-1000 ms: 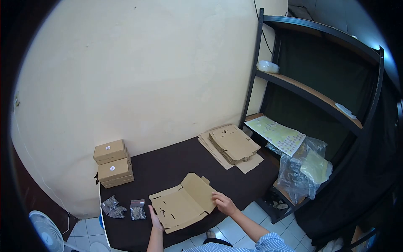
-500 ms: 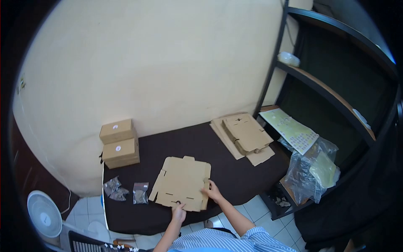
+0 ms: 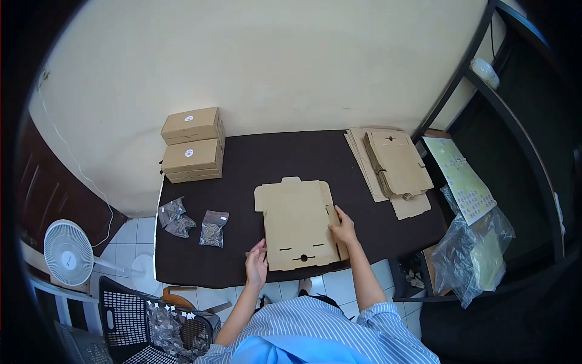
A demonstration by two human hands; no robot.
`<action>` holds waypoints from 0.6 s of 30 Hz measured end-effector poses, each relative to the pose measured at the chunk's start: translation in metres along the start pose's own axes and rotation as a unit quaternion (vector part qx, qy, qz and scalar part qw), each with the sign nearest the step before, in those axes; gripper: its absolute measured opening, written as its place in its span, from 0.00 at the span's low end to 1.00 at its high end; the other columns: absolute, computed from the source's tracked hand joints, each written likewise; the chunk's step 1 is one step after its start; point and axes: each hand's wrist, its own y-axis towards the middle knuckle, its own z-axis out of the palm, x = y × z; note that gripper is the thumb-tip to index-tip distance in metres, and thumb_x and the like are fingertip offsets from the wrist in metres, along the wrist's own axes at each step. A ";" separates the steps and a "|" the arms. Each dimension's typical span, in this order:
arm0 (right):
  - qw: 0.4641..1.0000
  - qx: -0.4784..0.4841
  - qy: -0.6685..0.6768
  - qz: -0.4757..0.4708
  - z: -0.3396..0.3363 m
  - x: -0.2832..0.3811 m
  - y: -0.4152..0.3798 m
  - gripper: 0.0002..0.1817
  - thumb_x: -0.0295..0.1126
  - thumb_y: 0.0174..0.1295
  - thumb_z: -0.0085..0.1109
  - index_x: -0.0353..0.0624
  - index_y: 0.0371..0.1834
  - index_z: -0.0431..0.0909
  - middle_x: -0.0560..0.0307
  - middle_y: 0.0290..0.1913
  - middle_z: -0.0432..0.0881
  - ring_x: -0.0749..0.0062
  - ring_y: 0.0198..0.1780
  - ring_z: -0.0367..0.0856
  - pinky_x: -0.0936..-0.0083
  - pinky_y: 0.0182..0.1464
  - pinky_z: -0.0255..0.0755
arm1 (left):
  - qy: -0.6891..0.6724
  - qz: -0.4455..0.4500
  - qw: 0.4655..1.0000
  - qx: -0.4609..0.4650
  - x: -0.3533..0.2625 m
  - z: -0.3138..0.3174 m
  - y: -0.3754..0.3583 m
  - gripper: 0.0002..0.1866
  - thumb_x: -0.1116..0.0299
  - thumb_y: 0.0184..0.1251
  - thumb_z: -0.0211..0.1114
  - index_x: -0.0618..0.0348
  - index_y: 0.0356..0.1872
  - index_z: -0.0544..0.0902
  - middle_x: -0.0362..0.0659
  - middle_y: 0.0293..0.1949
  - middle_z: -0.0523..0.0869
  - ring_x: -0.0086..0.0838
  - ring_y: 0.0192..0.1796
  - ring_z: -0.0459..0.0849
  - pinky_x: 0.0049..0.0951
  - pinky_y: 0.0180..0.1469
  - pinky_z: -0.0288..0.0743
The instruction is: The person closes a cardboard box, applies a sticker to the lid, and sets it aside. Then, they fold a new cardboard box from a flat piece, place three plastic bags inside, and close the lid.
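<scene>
A flat, unfolded cardboard box (image 3: 297,221) lies on the dark tablecloth in front of me, its slotted edge with a round hole towards me. My left hand (image 3: 256,267) is closed on its lower left edge, the fingers at the side flap. On the opposite edge, my right hand (image 3: 344,229) grips the right side flap, thumb on the upper face. To the left of the cardboard lies a clear zip bag (image 3: 213,229) with small greyish contents. More small bags (image 3: 176,217) lie further left.
Closed boxes with round stickers (image 3: 193,155) are stacked at the back left. Flat cardboard pieces (image 3: 400,164) are piled at the back right. A shelf rack with plastic wrapping (image 3: 473,255) stands right, a fan (image 3: 68,252) and a black basket (image 3: 124,315) left.
The cardboard has turned slightly and now sits straighter before me. My left hand has gone from its near edge to its left side; my right hand stays on the right edge. The view has shifted.
</scene>
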 end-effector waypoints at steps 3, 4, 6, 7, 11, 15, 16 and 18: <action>0.993 -0.020 0.048 0.109 -0.016 0.031 -0.016 0.36 0.27 0.43 0.70 0.40 0.60 0.69 0.49 0.42 0.80 0.64 0.45 0.80 0.71 0.50 0.73 | -0.019 -0.066 0.994 0.089 -0.018 -0.005 -0.006 0.26 0.53 0.64 0.51 0.63 0.55 0.74 0.49 0.64 0.67 0.39 0.65 0.65 0.41 0.67 0.57; 0.992 -0.017 0.046 0.112 -0.013 0.022 -0.016 0.36 0.27 0.43 0.70 0.40 0.60 0.69 0.49 0.42 0.80 0.64 0.45 0.80 0.71 0.50 0.73 | -0.063 -0.117 0.984 0.120 -0.027 -0.009 -0.006 0.28 0.51 0.64 0.50 0.64 0.57 0.72 0.49 0.66 0.65 0.40 0.66 0.64 0.42 0.67 0.56; 0.995 -0.044 0.031 0.079 -0.004 0.004 -0.020 0.28 0.30 0.42 0.71 0.40 0.51 0.76 0.52 0.38 0.80 0.64 0.42 0.80 0.70 0.46 0.74 | -0.043 -0.154 0.974 0.163 -0.048 -0.019 -0.007 0.32 0.48 0.65 0.48 0.63 0.63 0.66 0.51 0.65 0.67 0.40 0.67 0.64 0.42 0.67 0.57; 0.995 -0.041 0.031 0.083 -0.008 0.011 -0.024 0.28 0.30 0.42 0.71 0.40 0.51 0.76 0.52 0.38 0.80 0.64 0.42 0.80 0.70 0.46 0.74 | 0.036 -0.133 0.980 0.144 -0.054 -0.024 -0.005 0.32 0.49 0.66 0.49 0.62 0.63 0.65 0.51 0.63 0.69 0.39 0.65 0.67 0.40 0.64 0.61; 0.994 -0.056 -0.050 0.082 -0.021 0.028 -0.040 0.22 0.32 0.44 0.68 0.40 0.45 0.78 0.53 0.36 0.78 0.57 0.39 0.79 0.65 0.42 0.74 | 0.466 0.013 0.885 0.002 -0.063 -0.010 0.001 0.29 0.56 0.64 0.59 0.65 0.61 0.66 0.47 0.47 0.81 0.28 0.42 0.81 0.27 0.43 0.75; 0.994 -0.041 -0.037 0.090 -0.025 0.030 -0.050 0.22 0.32 0.46 0.67 0.40 0.46 0.77 0.52 0.36 0.77 0.57 0.39 0.78 0.65 0.42 0.73 | 0.640 0.064 0.766 -0.003 -0.052 0.032 0.001 0.31 0.63 0.57 0.65 0.71 0.58 0.67 0.49 0.34 0.82 0.29 0.30 0.81 0.29 0.35 0.75; 0.994 -0.038 -0.037 0.092 -0.026 0.030 -0.051 0.22 0.32 0.46 0.67 0.40 0.46 0.77 0.52 0.36 0.77 0.57 0.39 0.78 0.65 0.42 0.73 | 0.640 0.061 0.766 -0.004 -0.048 0.031 0.004 0.31 0.63 0.57 0.65 0.71 0.58 0.67 0.49 0.34 0.82 0.29 0.30 0.81 0.29 0.35 0.75; 0.996 -0.037 -0.016 0.077 -0.026 0.029 -0.053 0.21 0.31 0.46 0.66 0.39 0.46 0.77 0.52 0.34 0.77 0.56 0.40 0.78 0.65 0.43 0.73 | 0.676 0.077 0.730 0.060 -0.040 0.030 0.009 0.31 0.66 0.57 0.63 0.69 0.60 0.64 0.47 0.30 0.80 0.29 0.29 0.80 0.27 0.36 0.75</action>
